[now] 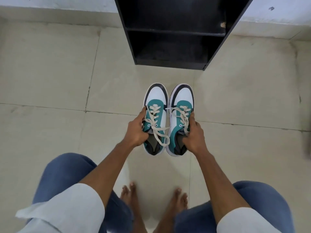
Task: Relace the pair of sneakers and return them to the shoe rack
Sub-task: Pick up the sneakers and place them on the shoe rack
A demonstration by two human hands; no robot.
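Two white, teal and dark-navy sneakers with cream laces sit side by side, toes pointing away from me toward the rack. My left hand (137, 129) grips the left sneaker (156, 105) at its outer side near the tongue. My right hand (193, 135) grips the right sneaker (182, 102) at its outer side and collar. Both shoes are laced, with loose lace ends trailing over the openings. The black shoe rack (170, 63) stands just beyond the toes, its lower shelf dark and bare. I cannot tell whether the soles touch the floor.
Pale tiled floor (58, 81) spreads to both sides. My bare feet (154, 199) and blue-trousered knees are below the shoes. A white wall base runs behind the rack. A dark blurred object (307, 145) shows at the right edge.
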